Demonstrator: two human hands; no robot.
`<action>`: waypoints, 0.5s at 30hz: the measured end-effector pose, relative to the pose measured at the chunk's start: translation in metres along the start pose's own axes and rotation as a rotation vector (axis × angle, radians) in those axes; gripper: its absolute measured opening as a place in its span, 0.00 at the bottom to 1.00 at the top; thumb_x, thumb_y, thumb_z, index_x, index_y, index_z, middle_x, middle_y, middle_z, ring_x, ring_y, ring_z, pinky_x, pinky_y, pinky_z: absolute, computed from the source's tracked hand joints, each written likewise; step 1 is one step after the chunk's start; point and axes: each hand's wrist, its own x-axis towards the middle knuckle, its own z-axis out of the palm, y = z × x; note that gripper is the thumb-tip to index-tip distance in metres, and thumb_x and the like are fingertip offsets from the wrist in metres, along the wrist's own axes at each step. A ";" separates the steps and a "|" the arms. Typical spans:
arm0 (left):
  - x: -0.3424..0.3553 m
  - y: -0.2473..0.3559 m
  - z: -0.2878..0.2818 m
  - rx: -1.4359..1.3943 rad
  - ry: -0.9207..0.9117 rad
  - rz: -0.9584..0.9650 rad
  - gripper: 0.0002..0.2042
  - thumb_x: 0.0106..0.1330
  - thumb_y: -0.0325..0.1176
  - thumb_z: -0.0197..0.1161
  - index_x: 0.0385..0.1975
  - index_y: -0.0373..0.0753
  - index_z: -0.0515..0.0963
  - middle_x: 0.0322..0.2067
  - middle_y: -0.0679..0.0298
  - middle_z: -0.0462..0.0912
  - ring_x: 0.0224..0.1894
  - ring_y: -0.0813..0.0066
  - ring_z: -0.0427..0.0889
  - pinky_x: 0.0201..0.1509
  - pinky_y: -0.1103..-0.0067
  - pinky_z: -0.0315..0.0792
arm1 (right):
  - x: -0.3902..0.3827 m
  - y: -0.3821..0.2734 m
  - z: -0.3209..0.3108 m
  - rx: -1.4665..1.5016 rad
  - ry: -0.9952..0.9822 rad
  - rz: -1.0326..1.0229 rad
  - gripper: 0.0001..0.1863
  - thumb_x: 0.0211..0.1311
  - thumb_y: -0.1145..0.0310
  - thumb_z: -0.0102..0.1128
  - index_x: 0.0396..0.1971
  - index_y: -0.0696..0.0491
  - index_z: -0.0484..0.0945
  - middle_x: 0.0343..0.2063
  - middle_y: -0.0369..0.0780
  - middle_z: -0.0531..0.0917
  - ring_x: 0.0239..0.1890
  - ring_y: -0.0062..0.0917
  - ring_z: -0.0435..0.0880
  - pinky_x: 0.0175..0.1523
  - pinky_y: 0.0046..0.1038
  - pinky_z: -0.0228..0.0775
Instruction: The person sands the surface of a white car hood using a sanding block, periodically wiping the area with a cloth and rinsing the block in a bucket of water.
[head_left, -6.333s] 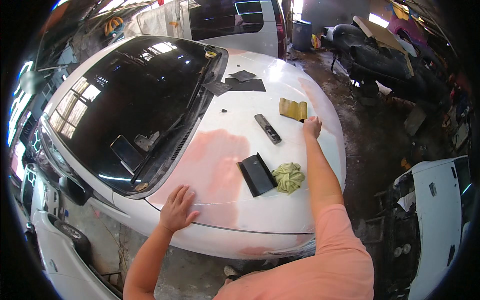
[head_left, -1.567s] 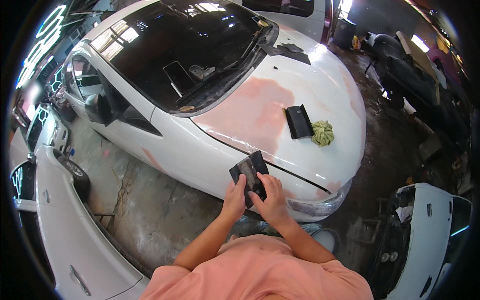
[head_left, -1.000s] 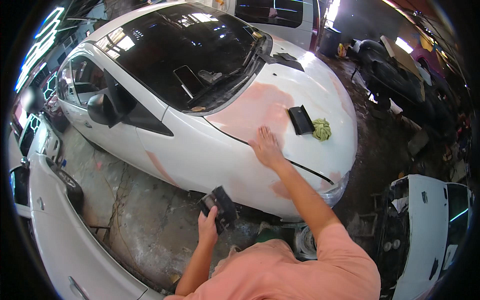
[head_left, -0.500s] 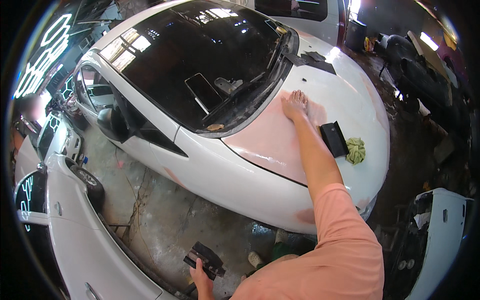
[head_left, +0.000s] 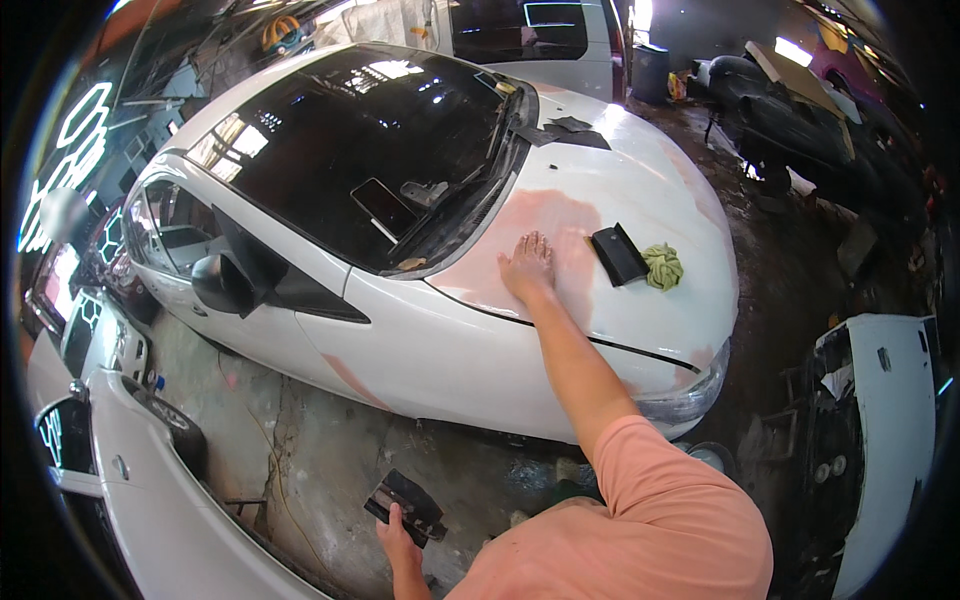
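The white car's hood has a pinkish filler patch on its near side. My right hand lies flat on that patch, fingers spread and holding nothing. Low over the floor, my left hand grips a dark, flat block with a greyish, worn face; its exact kind is unclear. To the right of my right hand, a black folded sheet or block rests on the hood. A crumpled green cloth lies against its right side.
Dark sheets lie on the hood by the windshield, where a phone-like rectangle rests. A second pale car stands at left. A detached white panel stands at right; dark parts are piled behind. A thin cable crosses the floor.
My right hand has slid across the patch toward the hood's near edge, still flat. My left hand keeps its hold on the dark block. The whole view has shifted.
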 end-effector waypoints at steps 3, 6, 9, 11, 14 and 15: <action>-0.009 0.009 -0.007 0.008 -0.009 0.006 0.18 0.78 0.32 0.59 0.64 0.33 0.73 0.53 0.57 0.84 0.50 0.63 0.86 0.55 0.67 0.81 | -0.025 -0.009 0.002 -0.014 0.009 0.001 0.45 0.81 0.41 0.36 0.80 0.65 0.50 0.82 0.56 0.48 0.85 0.48 0.42 0.86 0.46 0.31; -0.015 0.008 -0.026 0.014 0.006 -0.022 0.19 0.78 0.32 0.60 0.65 0.34 0.73 0.54 0.57 0.83 0.52 0.63 0.85 0.56 0.67 0.80 | -0.046 -0.015 0.006 -0.028 0.019 -0.009 0.45 0.80 0.41 0.37 0.79 0.65 0.50 0.82 0.56 0.48 0.85 0.47 0.42 0.86 0.45 0.31; -0.014 0.000 -0.046 0.018 0.002 -0.013 0.19 0.78 0.32 0.60 0.65 0.33 0.72 0.54 0.57 0.83 0.53 0.64 0.85 0.57 0.66 0.80 | -0.068 -0.023 0.010 -0.009 0.042 -0.027 0.45 0.80 0.42 0.38 0.79 0.65 0.51 0.81 0.56 0.49 0.85 0.46 0.43 0.86 0.45 0.30; -0.015 0.001 -0.049 0.019 -0.037 -0.004 0.20 0.78 0.32 0.60 0.65 0.34 0.72 0.55 0.57 0.83 0.53 0.64 0.85 0.57 0.67 0.80 | -0.083 -0.026 0.010 0.001 0.042 -0.036 0.45 0.80 0.42 0.38 0.79 0.65 0.51 0.81 0.56 0.49 0.85 0.47 0.42 0.86 0.45 0.29; -0.011 0.007 -0.035 0.018 -0.112 -0.027 0.20 0.78 0.33 0.60 0.66 0.34 0.72 0.55 0.58 0.83 0.53 0.65 0.85 0.58 0.68 0.80 | -0.104 -0.026 0.007 0.010 0.032 -0.079 0.44 0.80 0.42 0.37 0.79 0.65 0.52 0.82 0.56 0.49 0.85 0.47 0.42 0.86 0.44 0.30; -0.008 0.009 -0.028 0.021 -0.138 -0.044 0.20 0.78 0.33 0.60 0.66 0.34 0.72 0.55 0.58 0.83 0.53 0.65 0.85 0.58 0.68 0.80 | -0.111 -0.020 0.004 0.038 0.024 -0.117 0.44 0.80 0.43 0.39 0.79 0.65 0.53 0.81 0.56 0.51 0.84 0.47 0.45 0.86 0.44 0.33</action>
